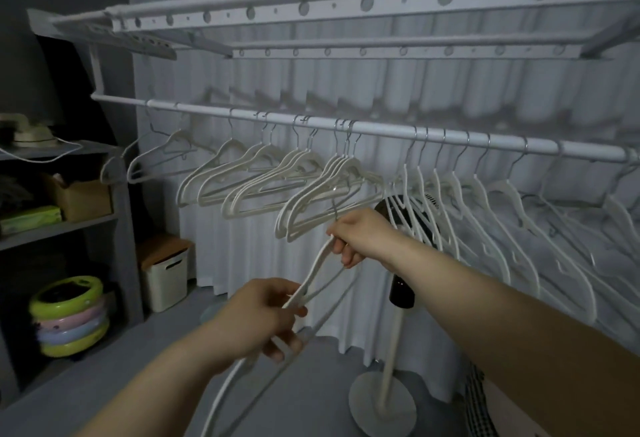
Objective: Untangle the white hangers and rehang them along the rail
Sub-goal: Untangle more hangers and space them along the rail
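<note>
At lower centre, the left hand (266, 318) grips the arms of the tangled white hangers (311, 270) and the right hand (349, 239) clamps their necks, below the rail (381, 130). Their hook (334, 209) sits near the hung cluster (332, 187), so a tug could snag it and drag those off.

Held hangers (316, 263): lower ends leave my view's bottom edge; their count I cannot tell. Rail (381, 128): cut off at right.
</note>
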A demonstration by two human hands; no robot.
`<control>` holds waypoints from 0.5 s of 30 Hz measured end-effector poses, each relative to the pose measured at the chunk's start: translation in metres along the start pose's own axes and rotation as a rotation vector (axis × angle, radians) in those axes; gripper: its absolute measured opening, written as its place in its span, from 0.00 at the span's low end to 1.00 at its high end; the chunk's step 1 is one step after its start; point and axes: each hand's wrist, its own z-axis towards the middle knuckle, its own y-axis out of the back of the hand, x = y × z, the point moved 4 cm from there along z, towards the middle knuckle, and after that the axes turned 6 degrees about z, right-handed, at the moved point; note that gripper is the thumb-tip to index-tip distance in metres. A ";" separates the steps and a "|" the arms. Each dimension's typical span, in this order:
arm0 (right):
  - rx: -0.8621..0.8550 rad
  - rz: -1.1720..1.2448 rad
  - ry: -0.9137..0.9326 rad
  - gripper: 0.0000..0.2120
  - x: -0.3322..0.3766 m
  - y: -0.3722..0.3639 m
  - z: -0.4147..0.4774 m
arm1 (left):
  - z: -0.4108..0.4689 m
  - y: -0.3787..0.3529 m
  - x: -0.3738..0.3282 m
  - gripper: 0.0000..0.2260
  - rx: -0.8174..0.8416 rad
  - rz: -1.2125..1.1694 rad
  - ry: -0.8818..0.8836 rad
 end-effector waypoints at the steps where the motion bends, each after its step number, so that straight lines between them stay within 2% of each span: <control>1: -0.001 0.002 0.014 0.12 0.000 0.008 0.007 | 0.010 0.002 -0.002 0.14 0.014 -0.005 0.009; 6: -0.133 -0.279 0.223 0.09 0.002 0.061 0.046 | 0.060 0.010 -0.017 0.11 0.047 -0.023 0.029; 9: -0.246 -0.573 0.271 0.15 -0.008 0.097 0.069 | 0.088 0.012 -0.031 0.12 0.011 0.008 0.001; 12: -0.272 -0.870 0.298 0.18 -0.018 0.120 0.085 | 0.114 0.015 -0.047 0.10 -0.043 0.034 -0.063; 15: -0.353 -1.085 0.394 0.22 -0.018 0.138 0.095 | 0.137 0.017 -0.063 0.13 -0.088 0.029 -0.125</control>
